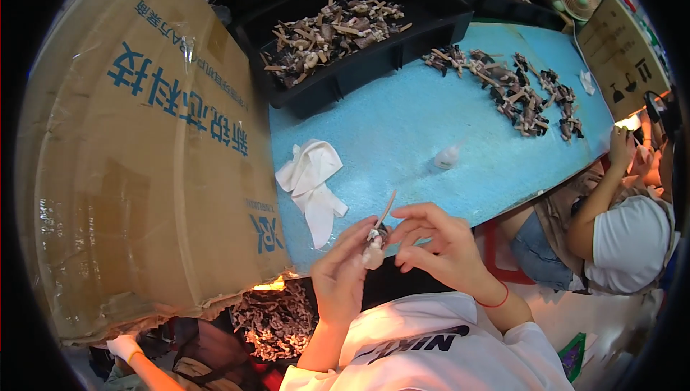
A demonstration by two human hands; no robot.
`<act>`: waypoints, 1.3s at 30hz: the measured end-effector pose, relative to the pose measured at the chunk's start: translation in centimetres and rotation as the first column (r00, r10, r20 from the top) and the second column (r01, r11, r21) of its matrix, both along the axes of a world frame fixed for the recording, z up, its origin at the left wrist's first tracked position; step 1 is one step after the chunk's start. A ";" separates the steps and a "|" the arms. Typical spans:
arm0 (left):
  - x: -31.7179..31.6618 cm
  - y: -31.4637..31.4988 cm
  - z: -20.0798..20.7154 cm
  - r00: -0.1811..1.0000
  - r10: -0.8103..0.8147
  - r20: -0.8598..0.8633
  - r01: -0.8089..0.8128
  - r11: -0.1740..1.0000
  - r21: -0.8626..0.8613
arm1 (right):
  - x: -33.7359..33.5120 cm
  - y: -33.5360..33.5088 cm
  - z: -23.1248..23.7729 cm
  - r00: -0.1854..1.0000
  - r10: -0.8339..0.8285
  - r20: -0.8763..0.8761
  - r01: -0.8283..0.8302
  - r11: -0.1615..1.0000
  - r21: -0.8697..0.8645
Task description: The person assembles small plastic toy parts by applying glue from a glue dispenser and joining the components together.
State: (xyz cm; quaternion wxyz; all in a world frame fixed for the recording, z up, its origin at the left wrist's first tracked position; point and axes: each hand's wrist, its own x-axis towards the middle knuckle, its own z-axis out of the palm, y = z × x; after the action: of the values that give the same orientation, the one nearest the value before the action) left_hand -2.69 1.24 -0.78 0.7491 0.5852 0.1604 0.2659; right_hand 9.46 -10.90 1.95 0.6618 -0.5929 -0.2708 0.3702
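Near the front edge of the blue table, my left hand (339,276) pinches a small figurine (372,255). The figurine has a pale rounded end toward me, a dark middle and a long thin tan piece sticking up and away. Just to its right hovers my right hand (447,251), palm toward the figurine, fingers bent but apart, with nothing visible in them. Whether a right fingertip touches the figurine I cannot tell. Beyond my left hand lies a crumpled white cloth (313,179). A small white bottle (446,157) is farther off, toward the middle of the table.
A large cardboard box (158,197) walls off the left. At the back, a black bin (374,69) holds many similar figurines, and more figurines (521,96) lie in clusters at the far right. Dark and pale parts (277,323) fill a container below. A co-worker (625,240) sits at right.
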 end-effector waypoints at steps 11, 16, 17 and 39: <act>0.4 -1.2 -0.4 0.865 -0.070 0.497 0.496 0.274 -0.824 | -1.3 -0.1 0.0 0.453 -0.136 0.881 0.189 0.980 0.054; 0.0 -1.4 -0.1 0.905 -0.118 0.408 0.424 0.291 -0.858 | -1.5 -0.4 -0.1 0.387 -0.165 0.907 0.203 0.975 0.091; 0.0 -1.4 -0.2 0.907 -0.118 0.404 0.421 0.292 -0.859 | -1.5 -0.5 0.0 0.358 -0.166 0.919 0.194 0.976 0.101; 0.1 -1.7 -0.4 0.935 -0.103 0.339 0.353 0.367 -0.861 | -2.1 -0.5 -0.9 0.415 -0.167 0.894 0.106 0.985 0.135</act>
State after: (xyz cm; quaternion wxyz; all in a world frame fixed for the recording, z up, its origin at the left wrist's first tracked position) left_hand -2.60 -0.42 -1.15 0.9877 0.0626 0.1091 0.0929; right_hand 7.38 -11.43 1.09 0.4587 -0.6995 -0.5438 -0.0674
